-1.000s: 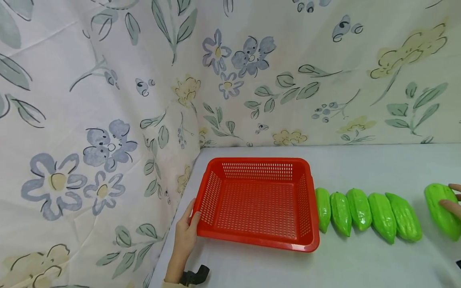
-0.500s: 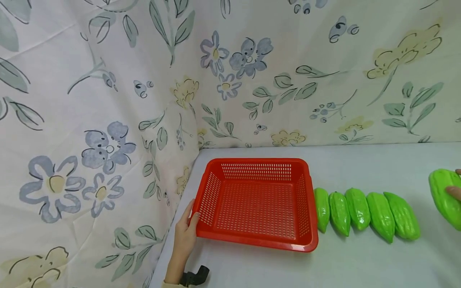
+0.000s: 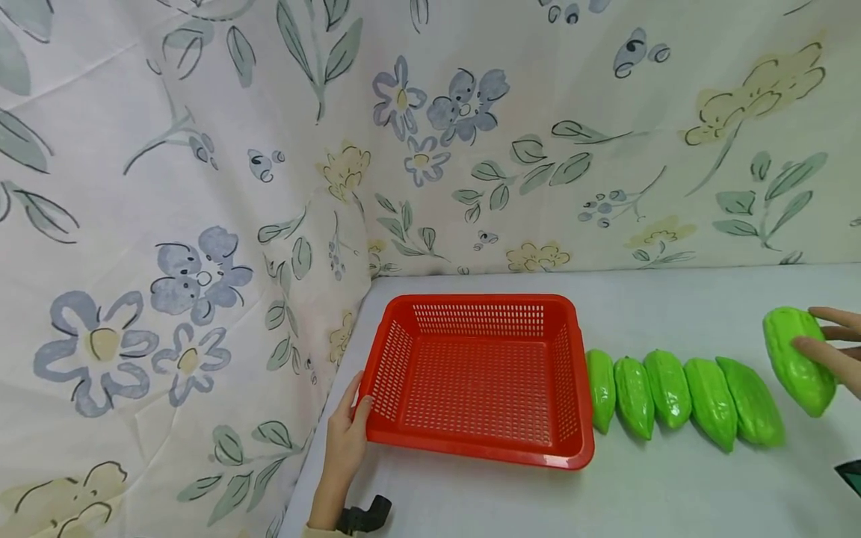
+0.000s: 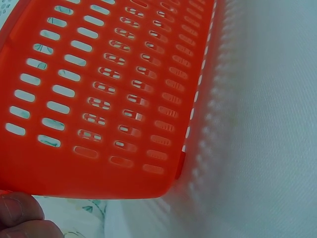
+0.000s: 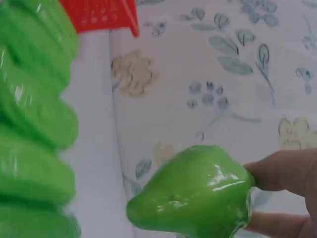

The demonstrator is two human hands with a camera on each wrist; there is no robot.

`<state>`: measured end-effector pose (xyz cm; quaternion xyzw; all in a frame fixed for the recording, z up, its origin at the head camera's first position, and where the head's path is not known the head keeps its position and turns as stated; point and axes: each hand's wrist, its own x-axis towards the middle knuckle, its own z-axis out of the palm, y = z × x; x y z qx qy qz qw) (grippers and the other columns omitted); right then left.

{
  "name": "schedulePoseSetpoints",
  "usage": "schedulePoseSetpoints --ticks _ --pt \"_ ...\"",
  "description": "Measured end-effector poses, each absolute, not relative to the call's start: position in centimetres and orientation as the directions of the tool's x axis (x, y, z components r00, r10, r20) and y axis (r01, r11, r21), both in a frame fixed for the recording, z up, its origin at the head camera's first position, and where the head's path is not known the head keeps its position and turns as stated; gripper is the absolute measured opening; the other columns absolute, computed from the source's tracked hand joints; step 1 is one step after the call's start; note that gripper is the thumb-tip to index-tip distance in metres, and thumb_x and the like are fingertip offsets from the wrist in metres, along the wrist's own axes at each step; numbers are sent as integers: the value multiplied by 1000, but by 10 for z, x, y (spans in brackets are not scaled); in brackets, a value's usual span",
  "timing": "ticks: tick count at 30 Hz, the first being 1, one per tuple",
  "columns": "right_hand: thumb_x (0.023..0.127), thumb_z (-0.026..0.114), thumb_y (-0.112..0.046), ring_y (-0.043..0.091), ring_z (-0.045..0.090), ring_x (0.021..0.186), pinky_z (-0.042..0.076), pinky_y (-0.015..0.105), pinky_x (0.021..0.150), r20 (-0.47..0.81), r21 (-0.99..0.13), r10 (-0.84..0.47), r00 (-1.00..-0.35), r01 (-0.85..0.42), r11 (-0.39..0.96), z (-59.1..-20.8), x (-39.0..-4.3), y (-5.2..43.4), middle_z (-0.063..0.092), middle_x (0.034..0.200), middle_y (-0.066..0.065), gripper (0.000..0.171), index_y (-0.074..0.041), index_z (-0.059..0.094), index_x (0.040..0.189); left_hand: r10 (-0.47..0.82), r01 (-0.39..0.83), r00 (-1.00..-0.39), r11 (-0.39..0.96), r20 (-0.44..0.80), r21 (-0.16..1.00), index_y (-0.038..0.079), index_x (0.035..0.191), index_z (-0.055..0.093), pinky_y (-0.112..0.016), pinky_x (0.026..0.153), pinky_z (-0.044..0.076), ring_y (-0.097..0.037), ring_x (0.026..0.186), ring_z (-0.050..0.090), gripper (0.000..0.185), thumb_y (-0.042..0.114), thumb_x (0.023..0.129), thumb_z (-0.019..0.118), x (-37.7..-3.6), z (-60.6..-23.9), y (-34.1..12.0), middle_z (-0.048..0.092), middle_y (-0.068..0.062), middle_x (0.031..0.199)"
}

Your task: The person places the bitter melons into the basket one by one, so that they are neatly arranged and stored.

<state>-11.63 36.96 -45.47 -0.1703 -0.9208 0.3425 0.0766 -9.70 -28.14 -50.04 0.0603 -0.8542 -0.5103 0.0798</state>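
My left hand (image 3: 346, 441) grips the left rim of a red plastic basket (image 3: 484, 450), thumb over the edge; the left wrist view shows fingertips (image 4: 20, 210) by the slotted basket wall (image 4: 94, 168). The basket has only its bare perforated floor showing inside. At the far right my right hand (image 3: 837, 347) holds a glossy green ribbed fruit, papaya-like (image 3: 797, 362), above the white tabletop. In the right wrist view, thumb and fingers pinch one end of this fruit (image 5: 198, 193), its narrower end pointing left.
Several similar green fruits (image 3: 669, 392) lie side by side in a row just right of the basket. White tabletop (image 3: 659, 493) runs in front. Floral cloth (image 3: 538, 187) hangs behind and along the left side.
My right hand has lifted the green fruit and brought it left, nearer the end of the row. The left hand and basket stay in place.
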Motion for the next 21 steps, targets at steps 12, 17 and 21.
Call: schedulePoseSetpoints --ticks 12,17,21 --pt "109 51 -42 -11 57 81 55 23 65 -84 -793 30 -996 86 604 -414 -130 285 43 147 43 74 -8 20 167 -184 -18 -980 450 73 893 19 161 41 -21 69 61 -22 79 73 53 23 110 52 -97 -501 -283 62 -21 143" --pt "109 51 -43 13 69 101 58 22 73 -115 -840 -89 -989 49 541 -404 -141 253 42 152 37 72 -12 22 167 -183 -14 -980 444 76 896 19 161 41 -21 69 61 -23 80 73 53 23 110 53 -98 -501 -281 61 -20 144" --pt "109 51 -43 37 66 115 62 27 78 -118 -863 -146 -982 28 505 -400 -148 225 43 152 33 70 -12 26 166 -186 -18 -980 441 71 897 19 161 41 -21 70 61 -21 81 73 52 22 110 53 -97 -502 -281 61 -21 145"
